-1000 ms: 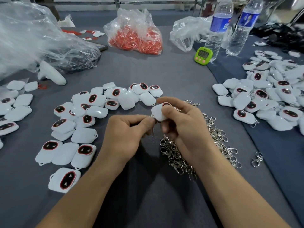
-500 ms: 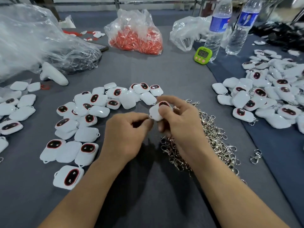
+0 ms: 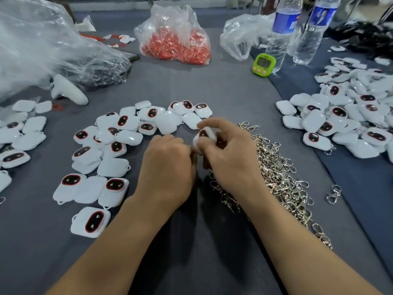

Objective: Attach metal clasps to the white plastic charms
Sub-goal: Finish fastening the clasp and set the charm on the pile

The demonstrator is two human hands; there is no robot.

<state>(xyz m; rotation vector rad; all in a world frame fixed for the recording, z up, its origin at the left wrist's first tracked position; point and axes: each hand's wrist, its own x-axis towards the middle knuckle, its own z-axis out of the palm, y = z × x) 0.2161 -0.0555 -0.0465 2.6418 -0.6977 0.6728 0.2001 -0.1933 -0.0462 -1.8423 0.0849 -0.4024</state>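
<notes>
My right hand grips a white plastic charm with a dark red-rimmed oval face, held above the grey cloth at the middle. My left hand is curled with its fingertips pressed to the charm's lower left edge; whatever it pinches is hidden. A heap of silver metal clasps lies under and right of my right wrist. Loose charms without clasps spread to the left. Charms carrying clasps are piled at the right.
A single clasp lies apart at the right. At the back stand a bag of red pieces, a green timer, two water bottles and clear plastic bags. A white controller lies at the left.
Both hands have stayed together on the charm. My right hand has tilted the charm so its dark face shows more, and my left fingers have closed in tighter against it.
</notes>
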